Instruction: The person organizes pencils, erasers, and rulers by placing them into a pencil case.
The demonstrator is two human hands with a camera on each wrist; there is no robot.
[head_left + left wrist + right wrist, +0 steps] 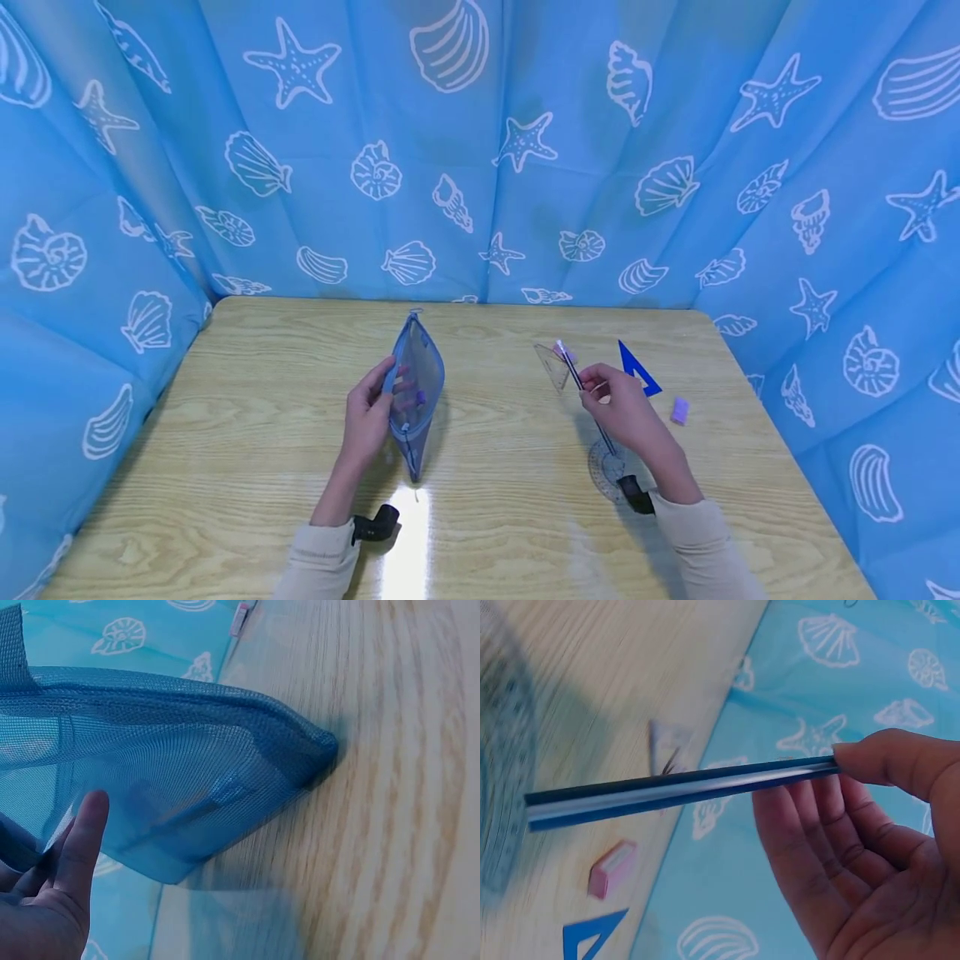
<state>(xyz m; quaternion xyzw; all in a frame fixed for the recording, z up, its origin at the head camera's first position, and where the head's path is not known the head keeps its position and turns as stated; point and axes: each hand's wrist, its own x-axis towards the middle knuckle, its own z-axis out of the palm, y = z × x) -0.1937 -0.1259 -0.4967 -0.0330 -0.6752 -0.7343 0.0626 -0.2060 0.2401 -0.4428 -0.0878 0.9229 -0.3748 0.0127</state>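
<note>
My left hand [367, 412] grips the near side of a blue mesh zip pouch [420, 375], its thumb against the mesh. The pouch's mouth gapes upward; a small purple item shows inside, and in the left wrist view a long thin shape shows through the mesh [202, 772]. To the right, my right hand [618, 404] pinches a dark, white-striped pencil [682, 787] between thumb and fingertips. Its lower end is over a clear round protractor [600, 471]. Beyond that hand lie a blue set square [637, 371] and a clear set square [551, 367].
A purple eraser [679, 411] lies to the right of my right hand. A pink eraser [566, 353] is beside the clear set square. The wooden table [270, 400] ends at a blue shell-patterned curtain [450, 225] behind and at both sides.
</note>
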